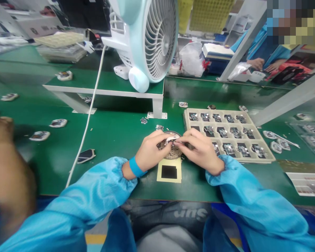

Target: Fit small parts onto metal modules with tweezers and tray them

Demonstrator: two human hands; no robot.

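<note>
Over the round dish [173, 151], both hands pinch one small white part [171, 139].
Left hand [150, 150] and right hand [199, 148] fingertips pressed on it from either side; yellow pad [169, 172] just below, compartment tray [225, 134] beside right hand.

green bench [115, 136], parts tray [262, 158], yellow card w/ black sq [169, 172], riser shelf [105, 85]

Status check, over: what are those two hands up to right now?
Both hands, left hand and right hand, pinching a small white part over a round dish. Parts tray just right. Nothing blocking.
</note>
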